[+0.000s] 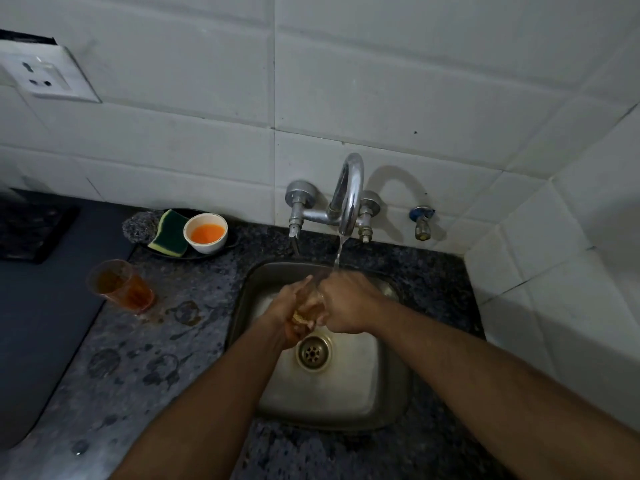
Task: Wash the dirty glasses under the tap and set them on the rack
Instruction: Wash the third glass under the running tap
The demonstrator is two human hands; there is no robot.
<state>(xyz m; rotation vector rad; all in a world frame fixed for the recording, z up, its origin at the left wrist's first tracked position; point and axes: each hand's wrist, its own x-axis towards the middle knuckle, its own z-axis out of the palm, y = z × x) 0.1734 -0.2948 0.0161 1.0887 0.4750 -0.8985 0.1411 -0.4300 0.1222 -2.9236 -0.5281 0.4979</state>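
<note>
Over the steel sink [391, 386], both my hands hold a clear glass [311, 301] under running water from the chrome tap [349, 192]. My left hand [289, 315] wraps the glass from the left and below. My right hand [346, 303] covers it from the right, and the stream lands on this hand's fingers. Most of the glass is hidden between the hands. A second glass [119, 285], amber with brown liquid in it, stands on the counter to the left of the sink. No rack is in view.
A dish at the back left holds a green-yellow sponge [169, 233], a steel scrubber [140, 226] and a white bowl [205, 233] of orange liquid. The speckled counter [145, 358] shows wet ring marks. A dark mat [45, 306] lies at the left. Tiled walls close the back and right.
</note>
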